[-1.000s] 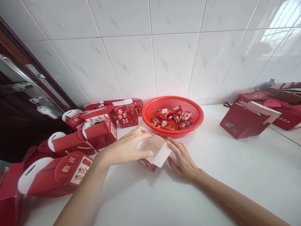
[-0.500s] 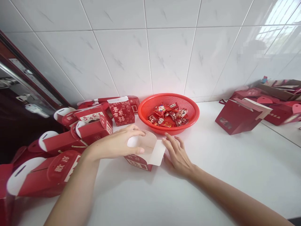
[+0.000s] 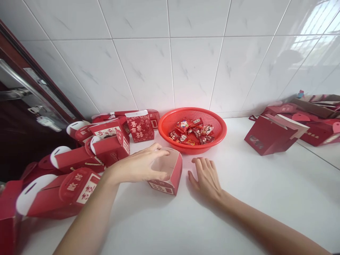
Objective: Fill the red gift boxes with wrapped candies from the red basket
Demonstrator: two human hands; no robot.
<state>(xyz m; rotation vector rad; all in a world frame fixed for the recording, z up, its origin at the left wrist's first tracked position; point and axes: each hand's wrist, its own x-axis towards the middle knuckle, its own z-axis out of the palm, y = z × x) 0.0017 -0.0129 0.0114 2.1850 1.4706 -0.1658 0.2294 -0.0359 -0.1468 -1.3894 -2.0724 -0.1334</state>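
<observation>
An open red paper gift box [image 3: 174, 173] stands on the white counter, its pale inner walls showing. My left hand [image 3: 139, 166] grips its left side, with the fingers over the far rim and the thumb at the near edge. My right hand [image 3: 205, 179] rests open and flat on the counter just right of the box, not touching it. Behind the box sits a red plastic basket [image 3: 209, 143] holding a heap of wrapped candies [image 3: 190, 131].
Several closed red boxes with white tops [image 3: 90, 166] are piled along the left. A dark door [image 3: 32, 106] with a metal lock and keys stands at far left. At right lie a red gift bag [image 3: 271, 136] and a cardboard box [image 3: 316, 106]. White tiles [image 3: 170, 63] form the back wall.
The white flap that stuck out to the right of the box is gone, and a red side wall now stands there. My right hand has drawn back slightly from the box.
</observation>
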